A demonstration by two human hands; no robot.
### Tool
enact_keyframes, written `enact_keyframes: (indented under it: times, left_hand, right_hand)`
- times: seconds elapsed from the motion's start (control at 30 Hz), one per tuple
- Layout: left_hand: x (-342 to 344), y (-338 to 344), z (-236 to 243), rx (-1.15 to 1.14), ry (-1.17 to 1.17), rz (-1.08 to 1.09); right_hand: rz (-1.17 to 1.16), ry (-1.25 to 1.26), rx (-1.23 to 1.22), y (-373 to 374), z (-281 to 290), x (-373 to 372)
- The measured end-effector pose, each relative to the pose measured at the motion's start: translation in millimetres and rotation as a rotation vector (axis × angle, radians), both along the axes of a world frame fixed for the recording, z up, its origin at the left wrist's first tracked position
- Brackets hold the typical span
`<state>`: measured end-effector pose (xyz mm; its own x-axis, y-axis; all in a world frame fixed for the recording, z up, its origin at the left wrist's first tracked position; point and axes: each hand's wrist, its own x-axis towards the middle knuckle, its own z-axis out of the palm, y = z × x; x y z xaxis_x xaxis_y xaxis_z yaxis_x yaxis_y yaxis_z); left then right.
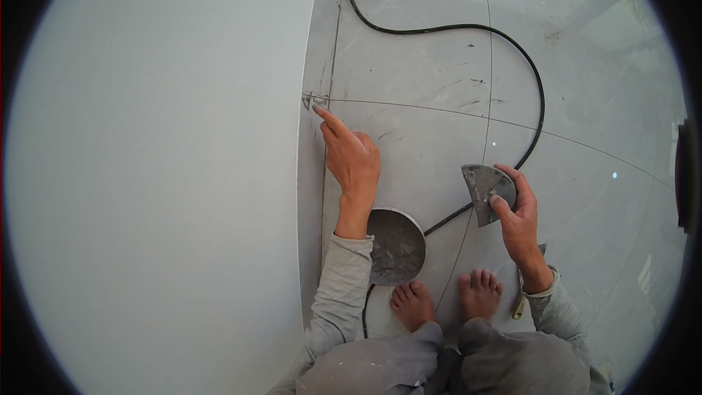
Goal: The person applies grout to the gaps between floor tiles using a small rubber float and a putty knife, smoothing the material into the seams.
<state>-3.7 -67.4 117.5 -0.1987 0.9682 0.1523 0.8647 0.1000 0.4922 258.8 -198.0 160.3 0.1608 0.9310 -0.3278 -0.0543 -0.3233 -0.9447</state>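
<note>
From where I stand, the left hand [352,159] reaches to the skirting [312,175] at the foot of the white wall [168,175]. Its index finger is stretched out, the tip at a smear of grey paste [307,102] by a tile joint; the other fingers are curled under, and I can't tell whether they hold anything. The right hand [521,212] is out over the floor [424,153], thumb and fingers gripping a half-round piece [480,189], its face coated in grey. A bowl [398,249] with grey stuff inside sits just beside the left sleeve [340,271], near the bare feet [480,292]. A black hose [542,95] curves across the tiles. By the right sleeve [559,311] lies a partly covered tool [519,309], perhaps a scraper.
</note>
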Motion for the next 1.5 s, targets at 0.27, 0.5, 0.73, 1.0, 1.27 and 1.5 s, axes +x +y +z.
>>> enact_keyframes:
  times: [0.27,0.5,0.73,1.0,1.27,1.5]
  left_hand:
    - [-7.6,20.6,-2.3,0.013,0.204,0.014]
    - [-6.1,22.4,-7.2,0.001,0.246,0.047]
    - [0.3,25.1,-5.6,-0.057,0.350,0.091]
    - [-8.6,20.7,-8.1,-0.159,0.322,0.037]
    - [-23.7,-8.7,-0.8,-0.068,-0.242,-0.018]
    - [-18.2,-49.0,16.5,-0.054,-0.961,-0.125]
  right_hand:
    - [-0.016,0.004,-0.014,-0.5,1.3,-0.3]
    - [-0.027,0.017,-0.019,-1.4,0.2,0.3]
    - [-0.033,0.001,-0.007,-1.1,2.1,0.7]
    - [-0.047,-0.029,-0.007,-5.9,7.3,7.9]
    - [0.006,0.031,0.002,2.3,2.5,0.5]
    - [0.246,-0.010,0.049,85.9,-12.3,-70.1]
